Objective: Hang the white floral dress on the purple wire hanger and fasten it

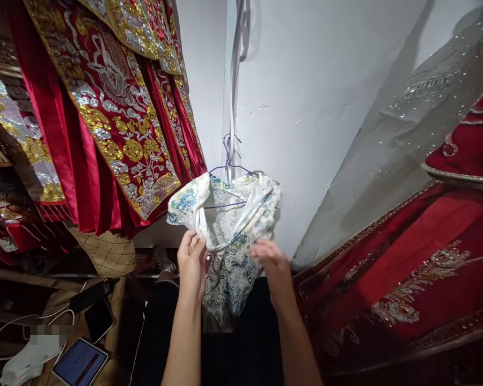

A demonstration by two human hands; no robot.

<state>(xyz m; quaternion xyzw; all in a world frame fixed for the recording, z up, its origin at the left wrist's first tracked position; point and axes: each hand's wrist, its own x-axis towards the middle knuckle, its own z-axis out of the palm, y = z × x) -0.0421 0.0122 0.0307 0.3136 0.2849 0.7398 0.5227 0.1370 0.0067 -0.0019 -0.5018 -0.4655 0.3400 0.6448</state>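
Head view: the flowered garment (237,260) hangs on a thin purple hanger (225,205), in front of the person, near the wall (298,86). The hanger's hook sits at a white strap (232,102) running down the wall; from where I stand, the exact fastening cannot be made out. Left hand (192,257): fingers and thumb closed on the pale edge of the neckline. Right hand (270,261): apart from the left, raised at the opposite side of the garment; it is blurred, so I cannot tell whether it grips or only brushes the cloth. Caution: a downward pull by the left hand alone would likely tilt the hanger and let a shoulder slip off. Excess load could also free the hook from the strap. Thin cloth may stretch or tear if tugged at the edge. Sideways swing could snag the cloth on the beaded red robe (124,128) hanging at the left. Red embroidered clothing (410,268) at the right stands farther off, a lesser hazard.
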